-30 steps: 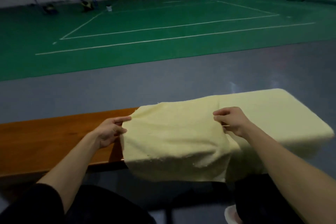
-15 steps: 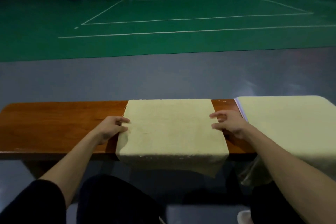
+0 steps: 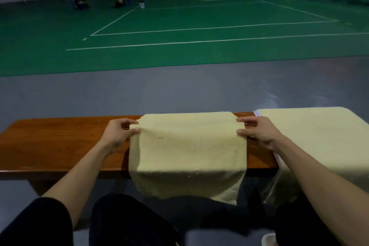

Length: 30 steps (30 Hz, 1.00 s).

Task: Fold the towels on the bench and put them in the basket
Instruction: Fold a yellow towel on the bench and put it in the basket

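On the brown tabletop (image 3: 60, 142), a yellow towel (image 3: 187, 146) hangs over the near edge. The left grip (image 3: 117, 132) and right grip (image 3: 257, 132) each pinch one side. To fold well, lift both sides evenly. Another towel (image 3: 319, 136) lies right; green court (image 3: 199, 26) beyond.

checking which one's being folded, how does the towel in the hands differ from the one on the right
The held towel is narrower; the right towel spreads wider. The left hand and right hand pinch the held towel's side edges; no hand grips the right towel. Both are pale yellow, draped over the bench.
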Each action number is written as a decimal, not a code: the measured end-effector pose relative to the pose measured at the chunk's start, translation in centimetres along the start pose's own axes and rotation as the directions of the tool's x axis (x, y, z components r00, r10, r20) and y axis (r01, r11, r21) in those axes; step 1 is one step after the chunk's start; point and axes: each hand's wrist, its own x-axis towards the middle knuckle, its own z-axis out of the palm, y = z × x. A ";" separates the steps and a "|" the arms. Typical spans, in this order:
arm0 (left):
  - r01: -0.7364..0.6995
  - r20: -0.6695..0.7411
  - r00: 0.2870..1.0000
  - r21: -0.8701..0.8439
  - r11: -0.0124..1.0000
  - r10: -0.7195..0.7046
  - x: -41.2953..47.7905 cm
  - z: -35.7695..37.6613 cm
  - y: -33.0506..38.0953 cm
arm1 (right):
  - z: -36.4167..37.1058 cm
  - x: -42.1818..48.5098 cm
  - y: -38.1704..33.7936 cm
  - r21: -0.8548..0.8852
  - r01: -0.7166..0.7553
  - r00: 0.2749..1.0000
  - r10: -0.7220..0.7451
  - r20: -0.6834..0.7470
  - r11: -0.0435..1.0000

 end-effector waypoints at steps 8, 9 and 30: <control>-0.151 -0.140 0.976 0.127 0.980 0.168 -1.0 -2.1 4.1 | -2.8 -1.8 -4.2 -0.168 0.194 0.966 -0.218 -0.139 0.966; -0.182 -0.149 0.967 0.152 0.971 0.205 -1.2 -2.3 4.5 | -3.0 -1.8 -4.4 -0.187 0.202 0.957 -0.234 -0.171 0.961; -0.197 -0.187 0.943 0.355 0.914 0.276 -0.7 0.1 5.1 | -1.7 -1.8 -4.5 -0.388 0.076 0.921 -0.214 -0.325 0.919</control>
